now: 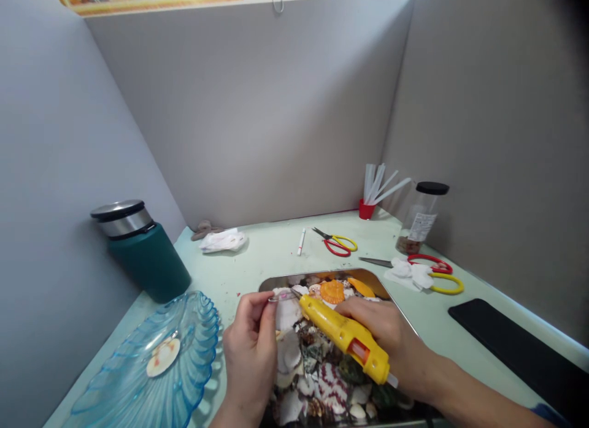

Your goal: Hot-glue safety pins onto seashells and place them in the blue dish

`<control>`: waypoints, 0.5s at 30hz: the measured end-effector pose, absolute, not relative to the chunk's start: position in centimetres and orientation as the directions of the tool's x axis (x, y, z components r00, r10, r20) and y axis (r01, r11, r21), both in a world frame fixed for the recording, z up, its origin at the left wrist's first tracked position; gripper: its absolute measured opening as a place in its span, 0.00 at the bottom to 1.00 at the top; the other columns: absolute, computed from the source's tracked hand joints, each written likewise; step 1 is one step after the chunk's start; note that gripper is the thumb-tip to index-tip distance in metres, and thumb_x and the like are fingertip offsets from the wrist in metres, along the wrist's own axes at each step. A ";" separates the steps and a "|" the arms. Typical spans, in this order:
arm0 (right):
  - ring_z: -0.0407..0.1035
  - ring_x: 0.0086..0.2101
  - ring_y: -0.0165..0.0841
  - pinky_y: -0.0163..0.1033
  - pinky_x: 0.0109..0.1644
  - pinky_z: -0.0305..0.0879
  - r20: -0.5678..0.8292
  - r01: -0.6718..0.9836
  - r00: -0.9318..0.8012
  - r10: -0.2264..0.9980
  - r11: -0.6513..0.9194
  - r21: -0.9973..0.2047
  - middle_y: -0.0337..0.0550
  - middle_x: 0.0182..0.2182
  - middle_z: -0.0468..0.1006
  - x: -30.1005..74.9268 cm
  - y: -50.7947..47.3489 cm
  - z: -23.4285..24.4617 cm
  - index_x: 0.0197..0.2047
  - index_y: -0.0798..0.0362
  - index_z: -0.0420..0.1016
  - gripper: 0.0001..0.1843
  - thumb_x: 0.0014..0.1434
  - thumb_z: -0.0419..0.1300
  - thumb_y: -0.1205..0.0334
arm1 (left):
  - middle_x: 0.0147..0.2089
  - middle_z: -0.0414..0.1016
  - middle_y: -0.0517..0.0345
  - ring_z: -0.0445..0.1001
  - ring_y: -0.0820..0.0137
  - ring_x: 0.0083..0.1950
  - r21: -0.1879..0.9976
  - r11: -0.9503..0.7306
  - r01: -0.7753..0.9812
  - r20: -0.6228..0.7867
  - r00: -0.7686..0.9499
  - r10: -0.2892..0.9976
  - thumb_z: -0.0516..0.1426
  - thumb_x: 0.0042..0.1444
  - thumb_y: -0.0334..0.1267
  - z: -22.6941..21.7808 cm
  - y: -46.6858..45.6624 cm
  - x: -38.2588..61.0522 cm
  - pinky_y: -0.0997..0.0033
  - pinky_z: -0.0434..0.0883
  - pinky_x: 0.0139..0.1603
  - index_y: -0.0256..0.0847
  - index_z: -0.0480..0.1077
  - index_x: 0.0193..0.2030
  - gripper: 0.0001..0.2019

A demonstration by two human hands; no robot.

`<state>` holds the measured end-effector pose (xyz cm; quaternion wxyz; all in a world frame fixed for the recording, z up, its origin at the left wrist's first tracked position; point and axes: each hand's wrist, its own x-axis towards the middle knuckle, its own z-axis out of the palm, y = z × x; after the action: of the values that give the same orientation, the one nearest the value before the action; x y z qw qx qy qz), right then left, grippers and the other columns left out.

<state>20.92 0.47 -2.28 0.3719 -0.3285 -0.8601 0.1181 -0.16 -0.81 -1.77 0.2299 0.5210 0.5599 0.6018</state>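
Note:
My right hand is wrapped around a yellow hot glue gun, with a clear glue stick poking from its back end. The gun's metal nozzle points up and left at a thin, shiny piece with a small pink spot. My left hand pinches one end of that piece between thumb and fingertips; its exact kind is too small to make out. Below both hands lies a metal tray full of seashells, among them an orange scallop shell and a purple-striped shell.
A blue shell-shaped dish holding a single shell and a green bottle stand left. Two scissors, a white marker, a red cup of glue sticks, a jar and a black phone-like slab lie around.

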 end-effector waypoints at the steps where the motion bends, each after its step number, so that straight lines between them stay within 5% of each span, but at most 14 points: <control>1: 0.69 0.29 0.33 0.36 0.32 0.58 0.562 0.478 -0.509 0.652 0.757 -0.446 0.43 0.30 0.75 20.9 0.5 -2.3 0.39 0.53 0.67 0.05 0.59 0.53 0.63 | 0.26 0.75 0.58 0.75 0.65 0.31 0.916 -0.266 0.299 0.364 -0.349 0.863 0.58 0.52 0.41 -1.8 -0.8 -0.2 0.73 0.69 0.30 0.41 0.71 0.35 0.07; 15: 0.67 0.27 0.31 0.35 0.30 0.56 0.567 0.484 -0.532 0.630 0.775 -0.407 0.40 0.28 0.74 20.8 0.4 -2.0 0.38 0.54 0.68 0.06 0.59 0.54 0.60 | 0.27 0.76 0.59 0.72 0.70 0.27 0.926 -0.259 0.274 0.320 -0.208 0.924 0.56 0.55 0.40 -2.0 -0.8 0.1 0.77 0.66 0.26 0.42 0.69 0.36 0.06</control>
<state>20.84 0.40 -1.98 0.3629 -0.3202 -0.8693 0.1006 0.09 -0.75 -1.97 0.2890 0.5592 0.5357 0.5628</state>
